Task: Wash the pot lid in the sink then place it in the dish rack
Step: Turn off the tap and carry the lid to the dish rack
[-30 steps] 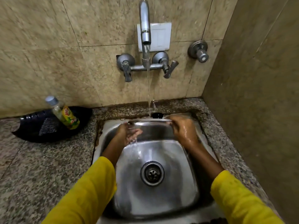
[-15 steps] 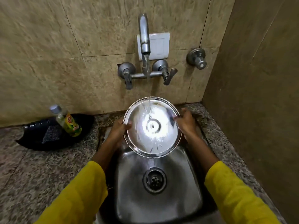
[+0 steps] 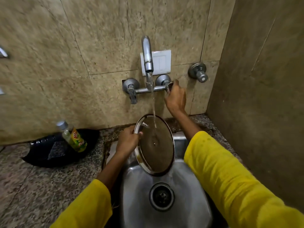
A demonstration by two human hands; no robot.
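Note:
A round steel pot lid is held tilted over the back of the steel sink, its inner side facing me. Water from the tap spout runs onto its upper part. My left hand grips the lid by its left rim. My right hand is raised to the wall and closed around the right tap handle. No dish rack is in view.
A black plastic tray with a small green-labelled bottle lies on the granite counter left of the sink. A second wall valve is at the right. A tiled side wall closes off the right.
The lid was lifted up out of the sink under the stream. My right hand then let go of its rim and rose to the right tap handle; my left hand alone holds the lid, now turned edgewise.

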